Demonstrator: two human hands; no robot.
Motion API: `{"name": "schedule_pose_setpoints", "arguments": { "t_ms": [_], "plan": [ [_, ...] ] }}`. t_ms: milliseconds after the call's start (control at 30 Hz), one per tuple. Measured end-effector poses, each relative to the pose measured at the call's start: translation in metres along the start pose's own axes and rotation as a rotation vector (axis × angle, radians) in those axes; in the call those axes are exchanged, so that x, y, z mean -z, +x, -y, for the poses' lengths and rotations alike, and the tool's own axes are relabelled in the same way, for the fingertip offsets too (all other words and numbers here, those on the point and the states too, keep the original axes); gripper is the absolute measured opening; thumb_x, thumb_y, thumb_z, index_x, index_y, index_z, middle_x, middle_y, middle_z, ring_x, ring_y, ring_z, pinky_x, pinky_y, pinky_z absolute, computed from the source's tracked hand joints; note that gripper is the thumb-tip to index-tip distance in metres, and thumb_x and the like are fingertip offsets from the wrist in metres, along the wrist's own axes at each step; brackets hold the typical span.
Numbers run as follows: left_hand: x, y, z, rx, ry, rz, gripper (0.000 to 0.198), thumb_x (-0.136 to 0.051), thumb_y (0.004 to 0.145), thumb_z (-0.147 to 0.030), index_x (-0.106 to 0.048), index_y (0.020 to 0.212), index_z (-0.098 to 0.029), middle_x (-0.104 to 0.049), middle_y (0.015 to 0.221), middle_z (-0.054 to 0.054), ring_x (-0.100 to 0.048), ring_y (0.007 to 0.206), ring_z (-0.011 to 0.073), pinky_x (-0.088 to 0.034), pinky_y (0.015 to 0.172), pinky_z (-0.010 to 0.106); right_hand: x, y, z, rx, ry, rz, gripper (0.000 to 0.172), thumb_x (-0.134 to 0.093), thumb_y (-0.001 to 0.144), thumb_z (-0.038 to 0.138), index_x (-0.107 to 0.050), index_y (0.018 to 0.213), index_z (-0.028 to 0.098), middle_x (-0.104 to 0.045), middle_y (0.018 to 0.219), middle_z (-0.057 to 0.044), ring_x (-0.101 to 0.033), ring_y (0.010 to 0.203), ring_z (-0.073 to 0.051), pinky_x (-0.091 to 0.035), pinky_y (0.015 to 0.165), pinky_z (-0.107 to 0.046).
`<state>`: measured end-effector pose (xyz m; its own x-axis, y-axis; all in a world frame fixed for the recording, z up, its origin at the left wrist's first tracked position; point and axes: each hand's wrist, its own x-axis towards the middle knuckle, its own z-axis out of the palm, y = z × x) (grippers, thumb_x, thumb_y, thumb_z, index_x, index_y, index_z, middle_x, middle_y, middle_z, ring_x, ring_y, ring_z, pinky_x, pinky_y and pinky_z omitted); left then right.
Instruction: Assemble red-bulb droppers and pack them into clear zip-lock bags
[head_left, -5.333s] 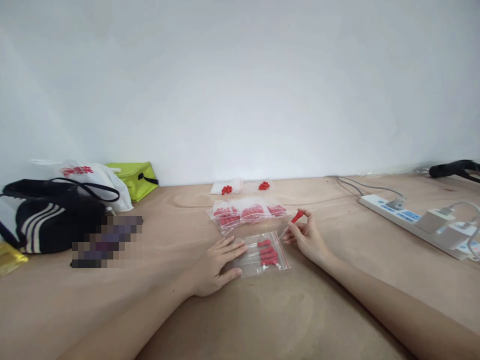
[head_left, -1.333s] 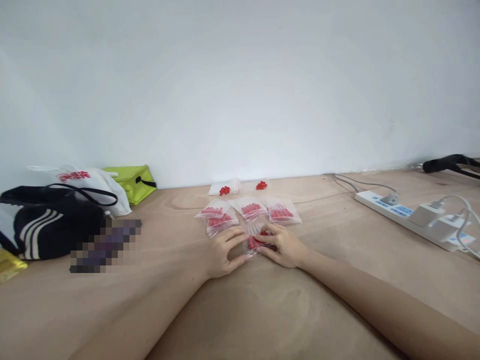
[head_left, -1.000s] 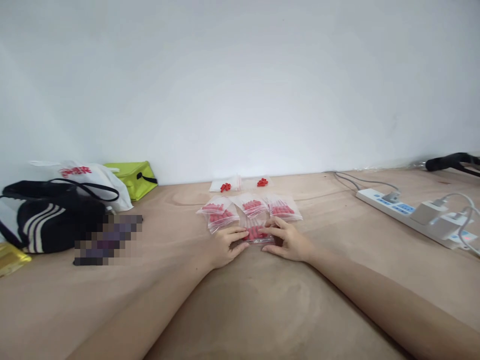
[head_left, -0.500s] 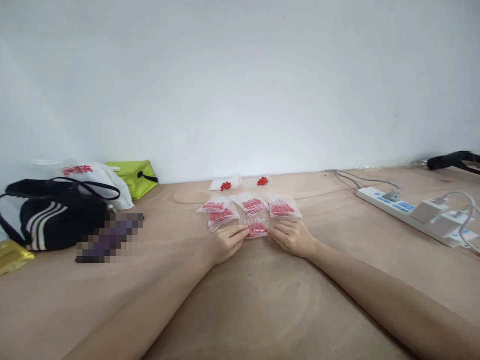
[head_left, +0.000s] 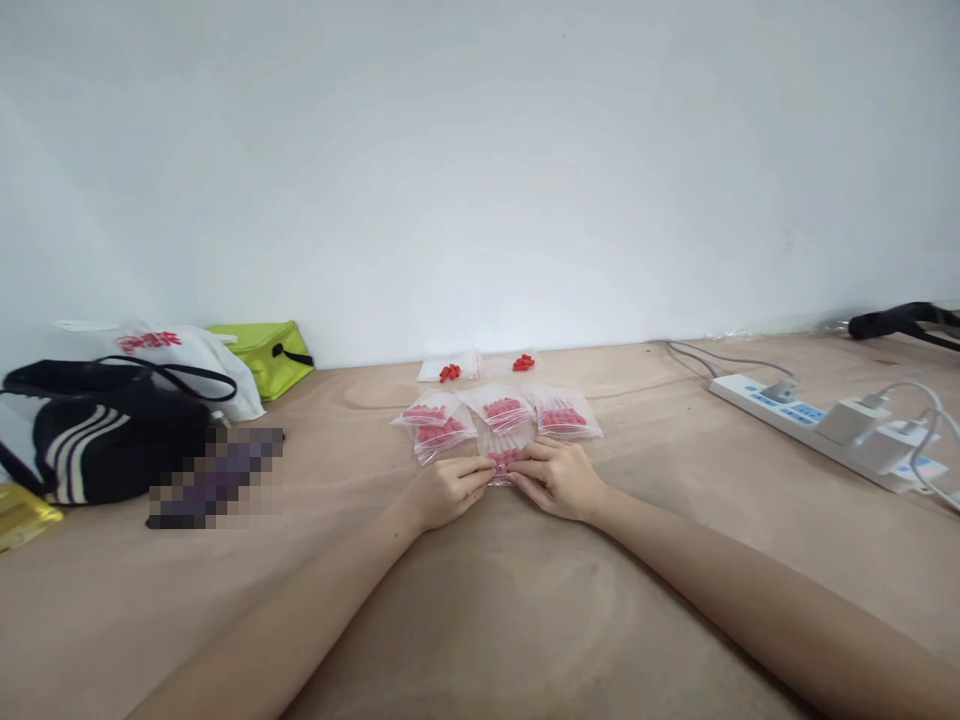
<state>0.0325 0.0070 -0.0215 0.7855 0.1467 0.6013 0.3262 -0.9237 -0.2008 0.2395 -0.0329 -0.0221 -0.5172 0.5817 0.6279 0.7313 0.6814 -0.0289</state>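
My left hand [head_left: 448,492] and my right hand [head_left: 561,482] rest on the table at the near edge of a clear zip bag [head_left: 504,440] with small red pieces in it. The left fingers are closed on its left near corner; the right thumb and fingers pinch its near edge from the other side, nearly meeting the left ones. Just beyond lie more such bags: an overlapping pair [head_left: 442,430] at the left, one in the middle [head_left: 504,410] and one at the right [head_left: 566,415]. All hold red pieces, too small to name surely.
Farther back, loose red pieces [head_left: 450,373] and a second small pile [head_left: 523,363] lie on flat bags by the wall. A power strip [head_left: 780,410] with chargers and cables is at the right. Left stand a black bag [head_left: 120,435], a white plastic bag [head_left: 225,370] and a green box bag [head_left: 274,360].
My right hand has moved left along the near edge of the bag, closer to my left hand. The left hand stays nearly in place.
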Motion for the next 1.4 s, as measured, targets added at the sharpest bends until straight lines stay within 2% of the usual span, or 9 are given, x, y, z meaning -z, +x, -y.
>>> {"name": "schedule_pose_setpoints", "arguments": {
  "t_ms": [300,467,600,833,1067,1133,1233,1300,1400],
  "plan": [
    [0.004,-0.002,0.002,-0.007,0.022,-0.002,0.025,-0.038,0.086,-0.018,-0.063,0.086,-0.016,-0.067,0.085,0.006,-0.064,0.075,0.0123,-0.053,0.07,0.022,0.001,-0.006,-0.009,0.068,-0.008,0.039,0.023,-0.048,0.078,0.02,-0.064,0.094,0.021,-0.061,0.083,-0.004,-0.051,0.074,-0.014,-0.04,0.062,-0.025],
    [0.001,-0.003,0.002,-0.021,0.008,-0.025,0.023,-0.04,0.086,-0.017,-0.064,0.085,-0.016,-0.067,0.085,0.006,-0.064,0.074,0.013,-0.054,0.07,0.023,0.002,-0.002,-0.005,-0.025,0.019,0.023,0.022,-0.045,0.083,0.026,-0.066,0.085,0.021,-0.061,0.078,-0.003,-0.053,0.072,-0.013,-0.039,0.062,-0.024],
    [0.001,-0.003,0.002,-0.004,0.005,-0.002,0.024,-0.04,0.086,-0.017,-0.064,0.086,-0.017,-0.067,0.086,0.005,-0.064,0.076,0.0127,-0.053,0.071,0.023,0.001,0.0,-0.005,-0.02,0.026,0.056,0.017,-0.05,0.081,0.026,-0.066,0.087,0.023,-0.061,0.079,-0.002,-0.054,0.074,-0.012,-0.038,0.062,-0.023],
    [0.003,0.0,0.0,-0.007,-0.016,-0.023,0.024,-0.041,0.086,-0.015,-0.064,0.081,-0.016,-0.067,0.082,0.005,-0.064,0.07,0.0121,-0.053,0.064,0.021,-0.007,0.003,-0.003,-0.086,-0.024,0.007,0.019,-0.05,0.081,0.033,-0.066,0.076,0.023,-0.062,0.072,-0.001,-0.055,0.07,-0.012,-0.035,0.056,-0.022],
    [0.005,0.003,0.001,0.01,-0.032,-0.047,0.025,-0.04,0.086,-0.015,-0.063,0.076,-0.015,-0.068,0.079,0.004,-0.063,0.067,0.0111,-0.052,0.061,0.02,-0.01,0.006,0.002,-0.199,-0.011,0.03,0.015,-0.05,0.08,0.028,-0.061,0.076,0.02,-0.059,0.074,-0.002,-0.054,0.068,-0.013,-0.035,0.054,-0.023],
    [0.005,0.003,0.002,0.015,-0.039,-0.056,0.024,-0.041,0.086,-0.014,-0.063,0.076,-0.015,-0.068,0.078,0.005,-0.063,0.066,0.011,-0.052,0.06,0.02,-0.007,0.003,-0.003,-0.165,0.11,0.044,0.017,-0.054,0.078,0.034,-0.06,0.082,0.019,-0.058,0.078,-0.002,-0.054,0.07,-0.012,-0.039,0.058,-0.023],
    [0.006,0.001,0.004,0.018,-0.034,-0.068,0.023,-0.042,0.085,-0.015,-0.063,0.076,-0.015,-0.068,0.079,0.004,-0.064,0.066,0.0106,-0.052,0.06,0.019,0.002,-0.007,-0.014,-0.019,0.22,0.037,0.031,-0.058,0.074,0.039,-0.058,0.094,0.016,-0.057,0.086,-0.006,-0.052,0.075,-0.013,-0.041,0.064,-0.023],
    [0.007,-0.001,0.006,0.016,-0.016,-0.078,0.022,-0.043,0.085,-0.015,-0.063,0.077,-0.016,-0.068,0.079,0.004,-0.064,0.068,0.0104,-0.053,0.061,0.018,0.008,-0.014,-0.021,0.068,0.119,-0.012,0.026,-0.056,0.076,0.034,-0.058,0.095,0.016,-0.057,0.086,-0.007,-0.051,0.077,-0.015,-0.04,0.066,-0.025],
    [0.008,-0.003,0.009,-0.027,0.027,-0.093,0.019,-0.044,0.085,-0.016,-0.063,0.081,-0.016,-0.068,0.083,0.004,-0.064,0.071,0.0109,-0.053,0.064,0.019,0.012,-0.019,-0.027,0.194,-0.13,-0.108,0.014,-0.05,0.081,0.022,-0.061,0.086,0.017,-0.057,0.073,-0.004,-0.048,0.07,-0.015,-0.035,0.063,-0.028]
  ]
}}
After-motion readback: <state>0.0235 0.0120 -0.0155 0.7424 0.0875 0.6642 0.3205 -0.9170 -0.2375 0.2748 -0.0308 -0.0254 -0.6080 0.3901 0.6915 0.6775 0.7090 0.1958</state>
